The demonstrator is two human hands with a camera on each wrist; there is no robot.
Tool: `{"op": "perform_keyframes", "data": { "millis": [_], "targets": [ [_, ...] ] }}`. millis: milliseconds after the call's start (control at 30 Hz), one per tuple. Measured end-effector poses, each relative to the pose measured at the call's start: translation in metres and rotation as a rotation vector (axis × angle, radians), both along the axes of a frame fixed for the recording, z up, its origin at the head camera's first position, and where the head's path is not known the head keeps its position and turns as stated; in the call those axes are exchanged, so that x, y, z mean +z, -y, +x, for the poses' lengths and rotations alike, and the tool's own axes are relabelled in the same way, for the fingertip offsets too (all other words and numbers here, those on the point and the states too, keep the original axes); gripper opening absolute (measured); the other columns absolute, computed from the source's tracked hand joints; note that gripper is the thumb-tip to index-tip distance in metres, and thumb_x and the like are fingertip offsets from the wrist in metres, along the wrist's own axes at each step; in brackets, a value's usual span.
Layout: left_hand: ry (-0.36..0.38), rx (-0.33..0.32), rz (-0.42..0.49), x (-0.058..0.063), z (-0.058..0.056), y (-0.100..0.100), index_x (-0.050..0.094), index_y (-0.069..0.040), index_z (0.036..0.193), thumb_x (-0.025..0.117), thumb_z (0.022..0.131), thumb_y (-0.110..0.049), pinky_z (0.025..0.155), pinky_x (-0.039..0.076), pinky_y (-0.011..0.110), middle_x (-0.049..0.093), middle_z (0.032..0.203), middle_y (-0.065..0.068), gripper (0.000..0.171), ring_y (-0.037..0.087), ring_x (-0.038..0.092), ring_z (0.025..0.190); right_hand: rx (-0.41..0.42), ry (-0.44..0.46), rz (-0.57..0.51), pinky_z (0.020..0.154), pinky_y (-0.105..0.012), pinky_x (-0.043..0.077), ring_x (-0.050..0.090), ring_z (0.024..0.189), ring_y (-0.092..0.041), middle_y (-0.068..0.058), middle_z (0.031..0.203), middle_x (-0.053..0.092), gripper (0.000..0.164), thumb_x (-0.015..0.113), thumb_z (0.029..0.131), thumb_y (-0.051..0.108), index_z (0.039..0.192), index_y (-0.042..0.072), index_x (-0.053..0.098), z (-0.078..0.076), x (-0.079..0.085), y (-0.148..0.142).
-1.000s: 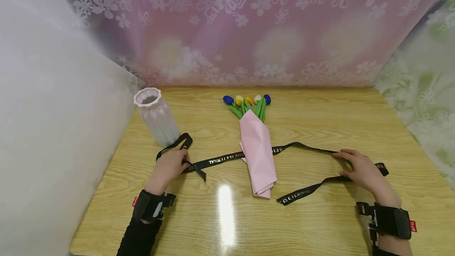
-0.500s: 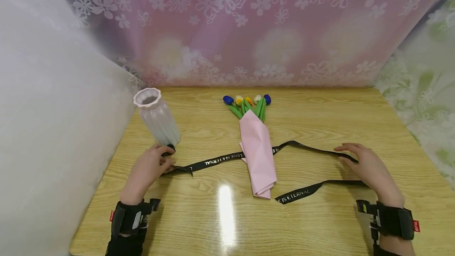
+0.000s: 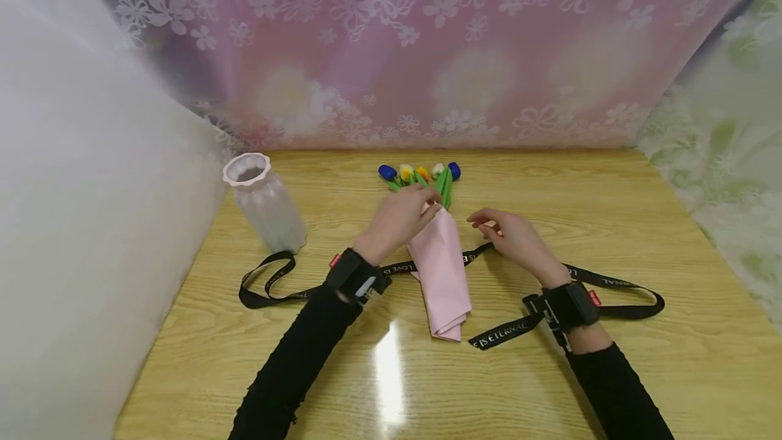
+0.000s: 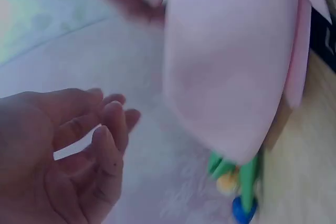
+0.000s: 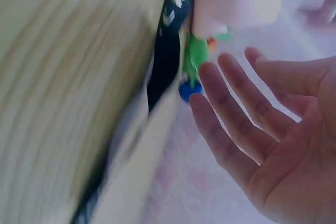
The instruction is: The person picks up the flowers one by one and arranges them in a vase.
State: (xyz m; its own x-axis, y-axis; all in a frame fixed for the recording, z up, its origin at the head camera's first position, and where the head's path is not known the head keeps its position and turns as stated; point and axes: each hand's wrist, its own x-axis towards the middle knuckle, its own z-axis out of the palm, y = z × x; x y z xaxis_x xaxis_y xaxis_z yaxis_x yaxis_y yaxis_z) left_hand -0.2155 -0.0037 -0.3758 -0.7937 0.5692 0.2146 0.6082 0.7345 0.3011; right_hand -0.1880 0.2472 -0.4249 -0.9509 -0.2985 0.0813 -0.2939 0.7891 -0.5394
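Observation:
A tulip bouquet wrapped in pink paper lies across the black ribbon, blooms toward the back. My left hand hovers over the upper part of the wrap; in the left wrist view its loosely bent fingers hold nothing and stand apart from the paper. My right hand is just right of the bouquet, above the ribbon. In the right wrist view its fingers are relaxed and spread, with nothing between them. Lettering runs along the ribbon, which loops out on both sides; my forearms hide parts of it.
A pale ribbed vase with a scalloped rim stands at the left of the wooden table, near the white wall. A pink floral curtain hangs behind the table's back edge.
Both hands have let go of the ribbon and moved inward to the bouquet. The ribbon's left loop now lies by the vase, its right loop on the table.

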Motion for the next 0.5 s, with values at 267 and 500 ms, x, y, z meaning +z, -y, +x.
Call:
{"op": "perform_keyframes", "data": {
  "millis": [267, 500],
  "targets": [
    [0.124, 0.029, -0.073, -0.038, -0.016, -0.028, 0.068, -0.009, 0.118, 0.057, 0.105, -0.033, 0.076, 0.055, 0.032, 0.069, 0.108, 0.006, 0.029, 0.019, 0.066, 0.095, 0.035, 0.066, -0.127, 0.090, -0.051, 0.055, 0.065, 0.110, -0.036, -0.015, 0.124, 0.069, 0.025, 0.057, 0.105, 0.017, 0.126, 0.008, 0.067, -0.022, -0.013, 0.026],
    [0.190, -0.012, 0.062, -0.044, -0.021, -0.023, 0.060, -0.008, 0.118, 0.051, 0.108, -0.029, 0.080, 0.051, 0.030, 0.065, 0.110, 0.006, 0.025, 0.017, 0.061, 0.095, 0.031, 0.080, -0.165, 0.081, -0.045, 0.053, 0.064, 0.101, -0.032, -0.016, 0.111, 0.070, 0.031, 0.048, 0.110, 0.027, 0.119, 0.004, 0.066, -0.029, -0.023, 0.026]
  ]
}}
